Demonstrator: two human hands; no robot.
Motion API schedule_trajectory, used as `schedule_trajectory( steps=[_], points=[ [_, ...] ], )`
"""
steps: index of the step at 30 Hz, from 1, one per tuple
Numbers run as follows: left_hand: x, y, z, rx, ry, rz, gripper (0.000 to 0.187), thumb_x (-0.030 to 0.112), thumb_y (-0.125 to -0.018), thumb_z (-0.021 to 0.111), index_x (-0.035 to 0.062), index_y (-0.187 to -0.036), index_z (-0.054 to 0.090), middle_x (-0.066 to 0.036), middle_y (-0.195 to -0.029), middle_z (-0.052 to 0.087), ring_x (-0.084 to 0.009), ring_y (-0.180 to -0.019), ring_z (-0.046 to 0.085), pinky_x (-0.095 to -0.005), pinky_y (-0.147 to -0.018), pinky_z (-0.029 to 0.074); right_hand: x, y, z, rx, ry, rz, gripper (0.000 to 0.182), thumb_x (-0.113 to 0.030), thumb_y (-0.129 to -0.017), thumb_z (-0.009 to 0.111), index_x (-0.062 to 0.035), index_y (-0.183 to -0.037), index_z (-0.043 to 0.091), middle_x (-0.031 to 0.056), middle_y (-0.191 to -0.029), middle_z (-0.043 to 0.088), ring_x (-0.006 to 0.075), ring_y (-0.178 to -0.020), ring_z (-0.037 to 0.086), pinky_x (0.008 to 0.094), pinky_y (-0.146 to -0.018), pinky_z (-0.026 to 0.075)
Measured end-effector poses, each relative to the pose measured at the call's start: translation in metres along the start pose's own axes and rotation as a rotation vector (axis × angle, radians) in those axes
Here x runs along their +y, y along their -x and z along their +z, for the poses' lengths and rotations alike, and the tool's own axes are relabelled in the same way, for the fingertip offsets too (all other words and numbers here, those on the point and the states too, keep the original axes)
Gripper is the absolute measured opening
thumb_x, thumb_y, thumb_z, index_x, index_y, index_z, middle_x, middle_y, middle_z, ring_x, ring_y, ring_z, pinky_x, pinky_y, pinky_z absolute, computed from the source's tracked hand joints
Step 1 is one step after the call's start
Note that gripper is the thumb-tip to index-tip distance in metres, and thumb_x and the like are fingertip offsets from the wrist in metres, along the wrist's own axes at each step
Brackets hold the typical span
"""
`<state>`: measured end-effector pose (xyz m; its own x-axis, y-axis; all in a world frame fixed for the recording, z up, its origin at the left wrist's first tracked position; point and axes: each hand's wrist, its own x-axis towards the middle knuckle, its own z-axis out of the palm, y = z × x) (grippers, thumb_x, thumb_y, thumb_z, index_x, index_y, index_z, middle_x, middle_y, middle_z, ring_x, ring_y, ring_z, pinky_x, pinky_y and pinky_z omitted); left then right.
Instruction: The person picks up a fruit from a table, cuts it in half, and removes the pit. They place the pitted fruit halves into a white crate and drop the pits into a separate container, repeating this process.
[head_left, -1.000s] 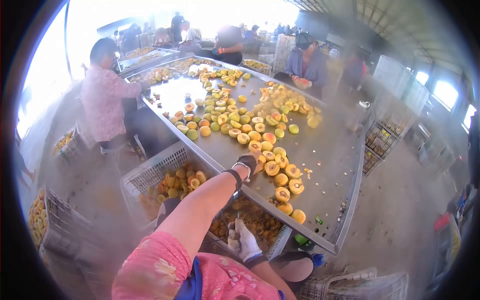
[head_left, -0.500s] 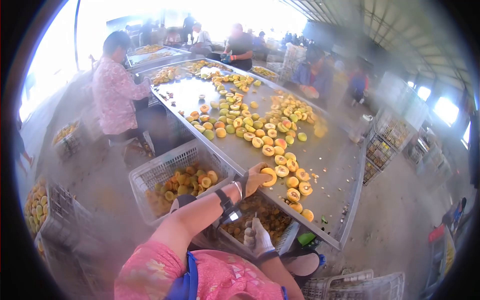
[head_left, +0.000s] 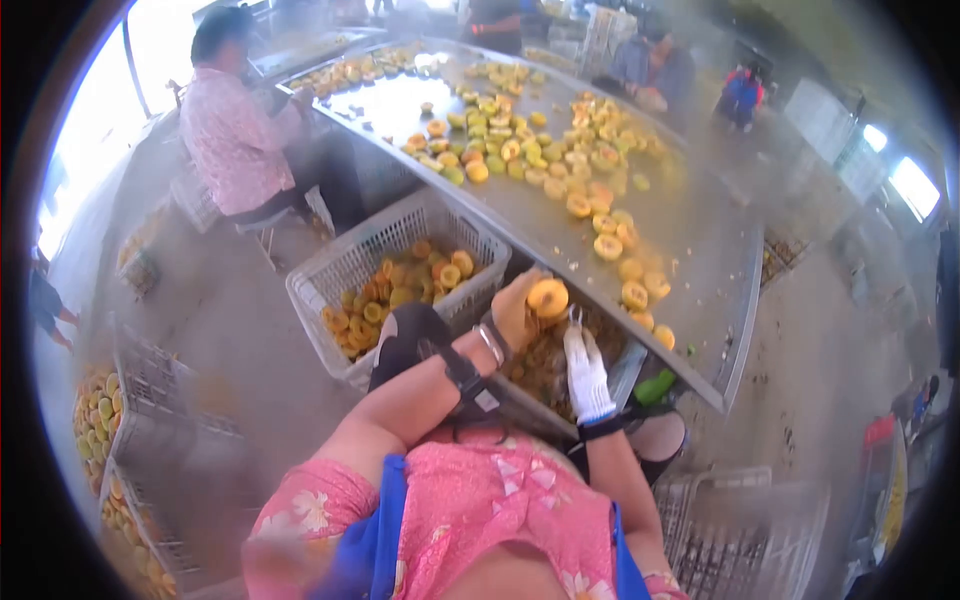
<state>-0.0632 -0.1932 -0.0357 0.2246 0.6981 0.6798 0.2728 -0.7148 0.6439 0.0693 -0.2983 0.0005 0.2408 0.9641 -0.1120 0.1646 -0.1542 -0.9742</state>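
Note:
My left hand (head_left: 517, 312), bare and with a watch and bracelet on its wrist, is closed on a halved yellow fruit (head_left: 547, 298) just off the near edge of the metal table (head_left: 520, 215). Close to its right, my right hand (head_left: 586, 372) wears a white glove, and its fingers are closed around a small metal tool (head_left: 575, 316) whose tip points up near the fruit. Below both hands lies a crate (head_left: 540, 408) of dark, wet-looking pieces. Halved fruits (head_left: 606, 246) form a line and a pile on the table.
Left of my hands stands a white crate (head_left: 345, 372) of fruit halves. A person in a pink shirt (head_left: 235, 140) sits at the table's left side; other people are beyond it. More crates (head_left: 150, 440) are at far left, and empty-looking ones (head_left: 715, 530) at lower right.
My left hand has drawn the fruit half off the table towards me. My gloved right hand has risen beside it with the tool. The camera view has tilted down.

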Motion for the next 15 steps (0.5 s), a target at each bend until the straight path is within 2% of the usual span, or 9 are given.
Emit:
schedule_trajectory(
  steps=[1,3,5,6,8,9,11,15],
  points=[
    [0.001,-0.002,-0.002,-0.055,0.082,-0.067,0.028,0.010,-0.097,0.060,0.0038,-0.124,0.053,-0.014,-0.116,0.063,-0.0250,-0.104,0.065,-0.0462,-0.088,0.059,-0.008,-0.004,0.001,-0.048,0.071,-0.022,0.044,-0.034,-0.104,0.049,0.0036,-0.125,0.057,0.0182,-0.110,0.066,0.0282,-0.102,0.061,0.0340,-0.090,0.046],
    [-0.001,0.005,0.005,-0.093,0.259,-0.185,0.031,-0.001,-0.096,0.058,0.0027,-0.126,0.050,-0.015,-0.121,0.059,-0.0240,-0.106,0.063,-0.0448,-0.090,0.059,-0.001,-0.003,0.001,-0.096,0.177,-0.089,0.041,-0.032,-0.104,0.050,0.0037,-0.123,0.058,0.0188,-0.108,0.066,0.0287,-0.100,0.062,0.0345,-0.088,0.047],
    [-0.023,0.015,0.023,-0.018,0.551,-0.263,0.027,0.001,-0.097,0.057,0.0025,-0.123,0.052,-0.015,-0.120,0.059,-0.0239,-0.105,0.062,-0.0446,-0.089,0.059,0.000,-0.006,0.004,-0.110,0.231,-0.097,0.040,-0.030,-0.103,0.051,0.0039,-0.122,0.059,0.0191,-0.109,0.067,0.0294,-0.100,0.062,0.0351,-0.087,0.047],
    [-0.024,0.012,0.023,-0.015,0.665,-0.325,0.025,0.002,-0.098,0.056,0.0024,-0.122,0.053,-0.016,-0.120,0.059,-0.0238,-0.105,0.062,-0.0449,-0.089,0.059,0.005,-0.008,0.004,-0.091,0.235,-0.149,0.041,-0.034,-0.102,0.051,0.0024,-0.120,0.059,0.0204,-0.101,0.066,0.0315,-0.092,0.062,0.0378,-0.082,0.048],
    [-0.024,0.013,0.023,0.001,0.714,-0.320,0.022,0.008,-0.099,0.054,0.0013,-0.120,0.054,-0.016,-0.118,0.059,-0.0237,-0.105,0.062,-0.0446,-0.089,0.058,0.020,-0.016,0.007,-0.057,0.242,-0.256,0.045,-0.042,-0.100,0.051,-0.0007,-0.116,0.059,0.0229,-0.085,0.064,0.0357,-0.077,0.064,0.0433,-0.071,0.049],
    [-0.007,0.012,0.017,0.015,0.649,-0.255,0.022,0.011,-0.100,0.052,0.0003,-0.119,0.055,-0.016,-0.117,0.060,-0.0237,-0.104,0.062,-0.0440,-0.089,0.058,0.024,-0.019,0.008,-0.066,0.234,-0.237,0.046,-0.043,-0.100,0.051,-0.0002,-0.117,0.059,0.0245,-0.089,0.065,0.0377,-0.082,0.064,0.0435,-0.074,0.049],
    [0.003,0.011,0.013,0.021,0.706,-0.279,0.025,0.018,-0.102,0.049,-0.0011,-0.116,0.057,-0.015,-0.113,0.061,-0.0234,-0.103,0.062,-0.0424,-0.090,0.056,0.032,-0.023,0.010,-0.086,0.216,-0.198,0.048,-0.043,-0.100,0.050,0.0009,-0.120,0.058,0.0276,-0.097,0.066,0.0416,-0.093,0.064,0.0439,-0.080,0.049],
    [0.010,0.001,0.010,-0.006,1.313,-0.660,0.029,0.023,-0.100,0.048,-0.0015,-0.108,0.061,-0.013,-0.106,0.063,-0.0216,-0.099,0.061,-0.0373,-0.088,0.055,0.044,-0.025,0.012,-0.056,0.250,-0.258,0.052,-0.043,-0.101,0.050,0.0037,-0.122,0.058,0.0299,-0.107,0.065,0.0462,-0.105,0.062,0.0446,-0.086,0.049]
  ],
)
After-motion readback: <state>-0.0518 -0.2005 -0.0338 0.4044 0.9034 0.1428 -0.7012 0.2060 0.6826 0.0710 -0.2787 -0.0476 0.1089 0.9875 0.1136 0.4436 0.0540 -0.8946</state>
